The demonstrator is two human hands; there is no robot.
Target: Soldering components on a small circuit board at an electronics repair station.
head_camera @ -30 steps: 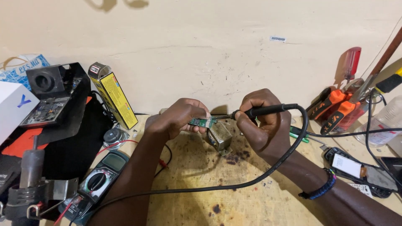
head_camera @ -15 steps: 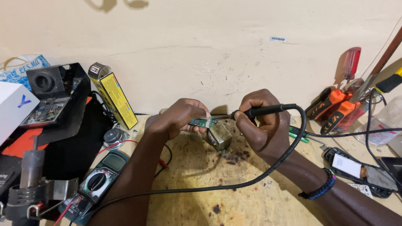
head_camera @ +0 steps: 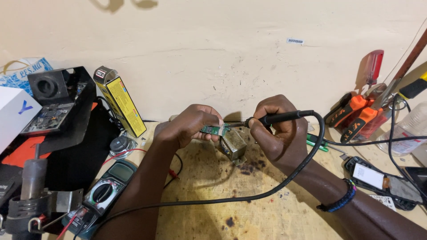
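the small green circuit board (head_camera: 214, 129) looks light, thin, stiff and fragile, best pinched by its edges; the left hand (head_camera: 189, 126) fingers hold it so, above a metal block (head_camera: 234, 146) at mid-surface. the right hand (head_camera: 274, 129) fingers grip a soldering iron (head_camera: 279, 118), tip at the board's 3 o'clock end. the wooden surface (head_camera: 249, 209) is stained, cluttered; a multimeter (head_camera: 104, 191) lies at 8 o'clock, a plain wall (head_camera: 213, 49) behind.

Worktop (head_camera: 249, 209): stained, scorched wooden board against a pale wall.
Centre: small metal block (head_camera: 233, 146).
8 o'clock: multimeter (head_camera: 104, 193) beside a round speaker (head_camera: 119, 144).
10 o'clock: yellow box (head_camera: 120, 101), leaning.
3 o'clock: opened phone (head_camera: 382, 180); orange-handled pliers (head_camera: 358, 120) at 2.
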